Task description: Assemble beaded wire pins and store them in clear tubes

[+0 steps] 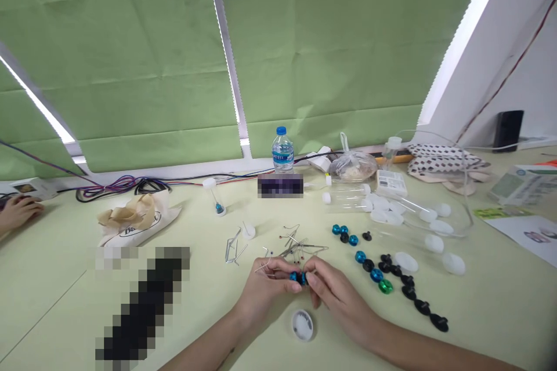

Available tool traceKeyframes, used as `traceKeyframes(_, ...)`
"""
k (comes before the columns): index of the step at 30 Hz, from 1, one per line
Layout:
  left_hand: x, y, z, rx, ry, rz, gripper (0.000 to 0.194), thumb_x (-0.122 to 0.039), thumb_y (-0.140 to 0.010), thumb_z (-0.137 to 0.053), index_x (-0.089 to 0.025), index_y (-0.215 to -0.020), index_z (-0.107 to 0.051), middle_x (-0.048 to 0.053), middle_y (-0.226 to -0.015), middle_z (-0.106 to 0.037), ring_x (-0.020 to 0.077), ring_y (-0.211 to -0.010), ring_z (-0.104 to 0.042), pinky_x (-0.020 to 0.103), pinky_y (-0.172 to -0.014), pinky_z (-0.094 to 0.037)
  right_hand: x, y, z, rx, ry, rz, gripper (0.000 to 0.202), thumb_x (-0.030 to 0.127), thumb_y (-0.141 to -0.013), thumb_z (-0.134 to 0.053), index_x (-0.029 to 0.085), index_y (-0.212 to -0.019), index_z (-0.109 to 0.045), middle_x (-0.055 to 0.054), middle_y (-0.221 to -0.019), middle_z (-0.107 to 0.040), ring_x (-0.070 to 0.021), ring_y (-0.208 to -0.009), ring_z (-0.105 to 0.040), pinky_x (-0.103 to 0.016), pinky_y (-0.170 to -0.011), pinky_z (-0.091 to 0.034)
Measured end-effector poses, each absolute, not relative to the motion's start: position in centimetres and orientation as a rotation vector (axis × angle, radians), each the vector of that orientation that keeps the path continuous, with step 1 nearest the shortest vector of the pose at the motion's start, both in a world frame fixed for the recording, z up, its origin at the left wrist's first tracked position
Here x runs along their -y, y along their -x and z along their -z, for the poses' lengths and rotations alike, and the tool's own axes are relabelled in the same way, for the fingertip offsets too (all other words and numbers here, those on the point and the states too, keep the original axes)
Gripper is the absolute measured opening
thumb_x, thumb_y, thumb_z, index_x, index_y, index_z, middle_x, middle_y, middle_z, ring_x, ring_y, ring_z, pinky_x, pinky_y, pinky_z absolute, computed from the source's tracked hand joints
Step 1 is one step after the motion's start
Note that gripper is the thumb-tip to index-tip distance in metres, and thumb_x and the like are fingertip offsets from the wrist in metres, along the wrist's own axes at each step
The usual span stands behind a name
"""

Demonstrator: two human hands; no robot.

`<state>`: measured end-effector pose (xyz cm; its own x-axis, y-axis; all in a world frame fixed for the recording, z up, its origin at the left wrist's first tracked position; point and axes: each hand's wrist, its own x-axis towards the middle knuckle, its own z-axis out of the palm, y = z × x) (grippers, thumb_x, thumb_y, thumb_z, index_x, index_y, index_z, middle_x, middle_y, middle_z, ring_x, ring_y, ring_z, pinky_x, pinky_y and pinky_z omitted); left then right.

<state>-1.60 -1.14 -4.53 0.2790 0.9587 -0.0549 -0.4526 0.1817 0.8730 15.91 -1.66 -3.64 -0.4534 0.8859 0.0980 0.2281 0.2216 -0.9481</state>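
At the lower middle of the head view, my left hand [265, 290] is closed on a small blue-and-black part [297, 278], and a thin bent metal wire [262, 268] sticks out by its fingers. My right hand [333, 287] pinches the other side of the same part, so the two hands nearly touch. A round white cap [302, 325] with small dark bits in it lies just below them. Behind the hands is a loose pile of bent metal wires [298, 246]. Blue discs [360, 257], a green one [385, 286] and black pieces [408, 291] lie to the right.
A water bottle [282, 153] stands at the back. Clear tubes [348, 200] with white caps lie back right, near a plastic bag [354, 166]. A cloth pouch [137, 220] and cables [104, 187] are on the left. Another person's hand [20, 213] is at the far left edge.
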Motion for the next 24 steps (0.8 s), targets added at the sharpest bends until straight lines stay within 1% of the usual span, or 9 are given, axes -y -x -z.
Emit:
traceKeyframes(3,1.8,1.0,4.2,-0.609,-0.819,-1.146,0.019,-0.005,-0.056,-0.08,-0.016,-0.069,-0.074,0.002,-0.068,-0.065,0.0216,-0.07,-0.066,0.037,-0.068,-0.052,2.0,-16.0,3.3,1.883,1.03,-1.217,0.031,0.043,-0.096,-0.035,0.021,-0.079,-0.047,0.002,-0.069,-0.049,-0.0141,-0.065,-0.049,-0.027,-0.062,-0.039)
traceKeyframes(4,2.0,0.9,4.1,-0.609,-0.809,-1.161,0.019,-0.005,-0.055,-0.08,-0.016,-0.068,-0.074,0.001,-0.068,-0.063,0.0205,-0.069,-0.066,0.035,-0.066,-0.052,2.1,-16.0,3.2,1.897,1.038,-1.2,0.032,0.043,-0.096,-0.034,0.021,-0.077,-0.046,0.002,-0.068,-0.048,-0.0144,-0.065,-0.048,-0.027,-0.062,-0.038)
traceKeyframes(8,2.7,0.6,3.9,-0.759,-0.888,-1.199,0.018,-0.004,-0.054,-0.081,-0.016,-0.066,-0.074,-0.001,-0.068,-0.056,0.0096,-0.062,-0.058,0.023,-0.061,-0.048,2.5,-16.0,3.1,1.921,1.08,-1.166,0.035,0.043,-0.098,-0.029,0.022,-0.073,-0.04,0.002,-0.067,-0.045,-0.0146,-0.064,-0.044,-0.027,-0.06,-0.036)
traceKeyframes(10,3.0,0.7,4.0,-0.821,-0.946,-1.197,0.016,-0.007,-0.057,-0.08,-0.016,-0.068,-0.075,-0.001,-0.07,-0.055,0.0084,-0.063,-0.057,0.021,-0.061,-0.047,2.5,-15.9,3.1,1.915,1.091,-1.172,0.035,0.044,-0.098,-0.028,0.022,-0.072,-0.038,0.002,-0.068,-0.043,-0.0144,-0.064,-0.042,-0.026,-0.058,-0.035)
traceKeyframes(14,3.2,0.8,3.9,-0.925,-1.007,-1.191,0.013,-0.01,-0.059,-0.08,-0.016,-0.069,-0.074,0.001,-0.075,-0.055,0.0103,-0.066,-0.058,0.023,-0.063,-0.049,2.5,-15.9,3.0,1.911,1.07,-1.198,0.035,0.043,-0.098,-0.029,0.021,-0.072,-0.038,0.002,-0.068,-0.042,-0.0136,-0.064,-0.041,-0.026,-0.059,-0.034)
traceKeyframes(17,3.1,0.7,3.6,-0.86,-0.998,-1.2,0.016,-0.011,-0.058,-0.081,-0.016,-0.072,-0.075,0.002,-0.078,-0.056,0.0138,-0.067,-0.06,0.027,-0.065,-0.052,2.4,-15.9,2.9,1.858,0.986,-1.3,0.034,0.043,-0.098,-0.029,0.021,-0.075,-0.041,0.004,-0.065,-0.041,-0.0121,-0.06,-0.04,-0.025,-0.057,-0.034)
traceKeyframes(21,2.9,0.7,3.6,-0.717,-0.958,-1.241,0.016,-0.018,-0.064,-0.078,-0.018,-0.08,-0.075,0.007,-0.087,-0.06,0.0232,-0.079,-0.063,0.037,-0.07,-0.054,2.3,-15.8,2.8,1.81,0.896,-1.442,0.03,0.044,-0.097,-0.033,0.019,-0.09,-0.048,0.005,-0.065,-0.04,-0.0108,-0.057,-0.039,-0.024,-0.056,-0.034)
traceKeyframes(24,2.4,1.5,3.3,-0.809,-1.081,-1.243,0.013,-0.02,-0.066,-0.077,-0.018,-0.079,-0.076,0.008,-0.085,-0.064,0.0243,-0.082,-0.062,0.037,-0.075,-0.052,2.3,-15.7,3.0,1.8,0.886,-1.473,0.029,0.046,-0.095,-0.037,0.019,-0.098,-0.05,0.003,-0.072,-0.044,-0.0101,-0.057,-0.042,-0.024,-0.055,-0.036)
